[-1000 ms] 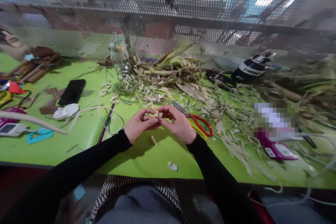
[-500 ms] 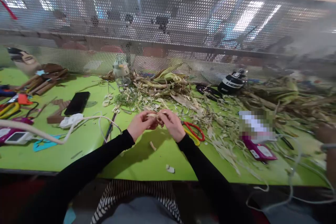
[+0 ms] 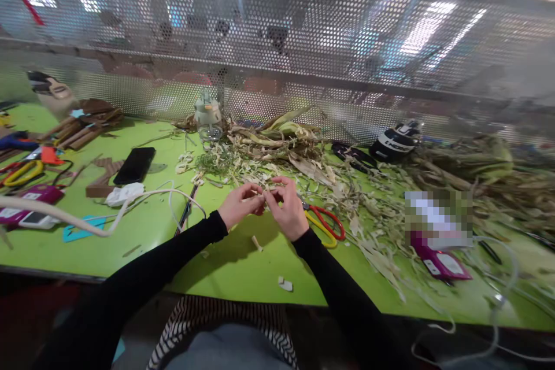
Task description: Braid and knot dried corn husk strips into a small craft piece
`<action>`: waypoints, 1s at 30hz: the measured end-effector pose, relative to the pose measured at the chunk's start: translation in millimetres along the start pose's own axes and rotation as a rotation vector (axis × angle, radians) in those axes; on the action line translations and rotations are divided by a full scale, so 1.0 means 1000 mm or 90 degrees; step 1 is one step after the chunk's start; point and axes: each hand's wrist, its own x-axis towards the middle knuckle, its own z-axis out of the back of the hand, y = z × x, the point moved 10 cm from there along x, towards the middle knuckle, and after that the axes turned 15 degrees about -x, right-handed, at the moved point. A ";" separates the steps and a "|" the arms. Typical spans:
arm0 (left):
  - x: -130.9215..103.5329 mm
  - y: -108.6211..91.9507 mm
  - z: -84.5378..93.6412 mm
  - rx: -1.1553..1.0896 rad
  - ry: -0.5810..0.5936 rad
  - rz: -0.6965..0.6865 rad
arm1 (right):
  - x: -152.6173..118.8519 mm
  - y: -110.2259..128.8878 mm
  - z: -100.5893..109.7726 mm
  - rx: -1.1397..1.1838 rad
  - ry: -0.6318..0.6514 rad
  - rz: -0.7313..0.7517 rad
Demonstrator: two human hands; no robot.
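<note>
My left hand and my right hand meet above the green table, fingertips nearly touching. Thumb and fingers of each hand are pinched together, and whatever lies between them is too small or hidden to make out. The upper fingers of my right hand are lifted and bent. Just beyond the fingers lies a heap of pale shredded husk. Scissors with red and yellow handles rest right beside my right wrist. Below my hands, a small pale piece and a whitish scrap lie on the table.
Dried husks are piled at the back before a perforated metal screen. A clear bottle and a black bottle stand there. At left lie a phone and a white cable; at right, a magenta device.
My hands have loosened slightly, and the fingers of my right hand have lifted. The pale piece seen between them earlier no longer shows clearly. Another person's hand has left the right edge.
</note>
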 end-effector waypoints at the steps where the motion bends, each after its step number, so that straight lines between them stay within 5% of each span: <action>1: -0.001 -0.003 -0.002 0.012 0.008 -0.011 | -0.001 0.001 0.001 0.002 -0.011 0.003; 9: 0.000 0.001 0.004 0.027 -0.006 -0.038 | -0.008 -0.015 -0.008 0.135 -0.031 -0.065; 14: 0.005 0.015 0.019 -0.050 -0.061 0.061 | 0.000 -0.027 -0.030 0.165 0.154 -0.115; 19: -0.004 -0.001 0.006 0.037 0.071 0.044 | 0.001 -0.002 -0.019 0.000 0.256 -0.006; 25: -0.012 -0.005 -0.011 0.207 0.138 -0.024 | -0.001 0.031 -0.005 -0.210 0.227 0.176; 30: -0.014 0.005 -0.017 0.200 0.151 0.006 | -0.007 0.041 0.005 -0.309 0.015 0.233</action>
